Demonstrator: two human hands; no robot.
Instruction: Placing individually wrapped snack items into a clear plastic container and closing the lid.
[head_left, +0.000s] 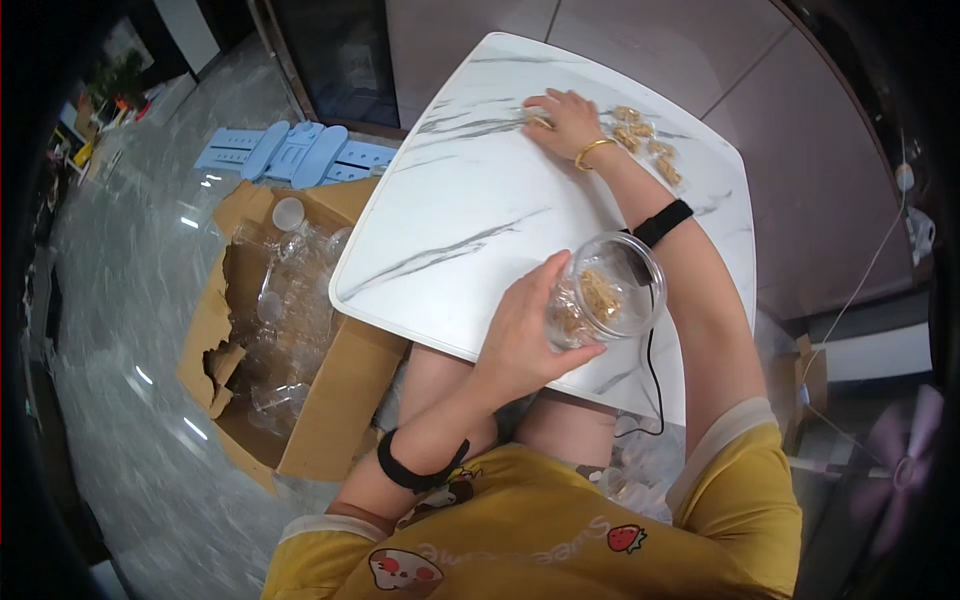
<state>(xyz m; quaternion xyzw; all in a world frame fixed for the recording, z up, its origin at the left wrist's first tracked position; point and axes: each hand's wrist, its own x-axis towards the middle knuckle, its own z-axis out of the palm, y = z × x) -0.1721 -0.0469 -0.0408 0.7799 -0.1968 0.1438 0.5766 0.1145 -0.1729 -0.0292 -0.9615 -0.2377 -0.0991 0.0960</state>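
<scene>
My left hand (517, 334) grips a clear plastic jar (654, 319) from its left side, with the jar's round open mouth facing up. Inside the jar lie a few golden-brown pieces in clear wrappers (598, 295). Towards the far end of the white marble-patterned table (450, 217), my right hand (566, 124) has its thumb and fingers around a small wrapped piece (538, 120), partly hidden by the hand. Several more wrapped pieces (634, 129) lie on the tabletop just right of that hand.
Left of the table, a torn cardboard box (330, 405) holds many clear plastic jars (289, 330). Behind it a light-blue plastic board (292, 154) lies on the grey floor. A black cable (660, 390) hangs over the table's near edge. At lower right is a purple-bladed fan (904, 472).
</scene>
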